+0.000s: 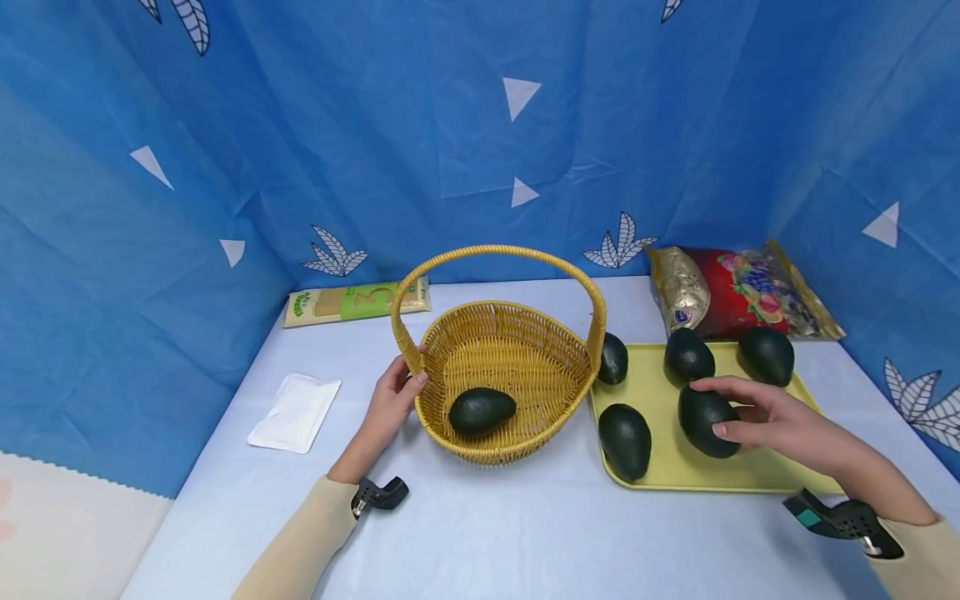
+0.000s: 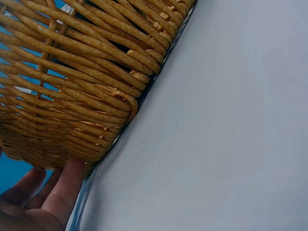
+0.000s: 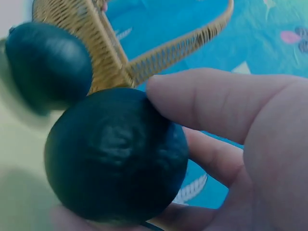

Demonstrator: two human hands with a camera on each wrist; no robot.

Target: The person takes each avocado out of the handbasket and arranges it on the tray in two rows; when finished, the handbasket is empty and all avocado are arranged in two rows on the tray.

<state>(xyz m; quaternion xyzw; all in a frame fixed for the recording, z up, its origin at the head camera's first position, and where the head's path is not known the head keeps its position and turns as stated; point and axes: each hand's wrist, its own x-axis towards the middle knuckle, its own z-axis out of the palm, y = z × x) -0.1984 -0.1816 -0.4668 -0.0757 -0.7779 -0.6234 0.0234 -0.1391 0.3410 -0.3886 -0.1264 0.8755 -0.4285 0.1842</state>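
Note:
My right hand holds a dark green avocado over the yellow tray, thumb and fingers around it. In the right wrist view that avocado fills the grasp, with another avocado beyond it. Several more avocados, one a dark one near the front, lie on the tray. To the left, a woven basket with a tall arched handle has a single avocado inside. My left hand grips the basket's left side by the handle base; its fingers touch the outer weave.
A flat white packet lies left of the basket. Behind it is a yellow-green package along the back of the white table. A red and gold bag sits behind the tray. Blue curtains hang around the back and sides.

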